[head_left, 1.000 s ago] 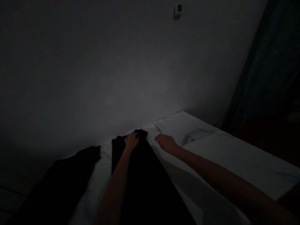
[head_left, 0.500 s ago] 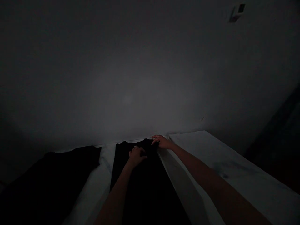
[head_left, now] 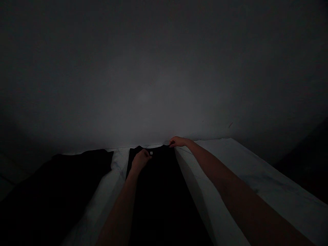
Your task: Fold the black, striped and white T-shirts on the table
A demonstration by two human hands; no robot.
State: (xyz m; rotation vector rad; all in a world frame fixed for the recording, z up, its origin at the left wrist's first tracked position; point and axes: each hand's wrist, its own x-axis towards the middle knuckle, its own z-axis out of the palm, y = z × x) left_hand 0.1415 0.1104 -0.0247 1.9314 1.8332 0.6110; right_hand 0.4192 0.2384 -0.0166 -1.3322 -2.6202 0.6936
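Garment of black cloth (head_left: 160, 194) lies on a white-marbled bench (head_left: 238, 157); right hand (head_left: 177, 141) now pinches its far-right corner steady; left hand (head_left: 140, 160) curls loosely beside the newly visible white label (head_left: 151, 153), grip unclear in dimness.

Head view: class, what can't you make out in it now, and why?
In the head view:
Neck label: any print, too small to read.
Middle black garment: lower end, cut off by bottom edge.
Black cloth at left: folds, lost in darkness.
Left hand: whether it grips anything, too dark.
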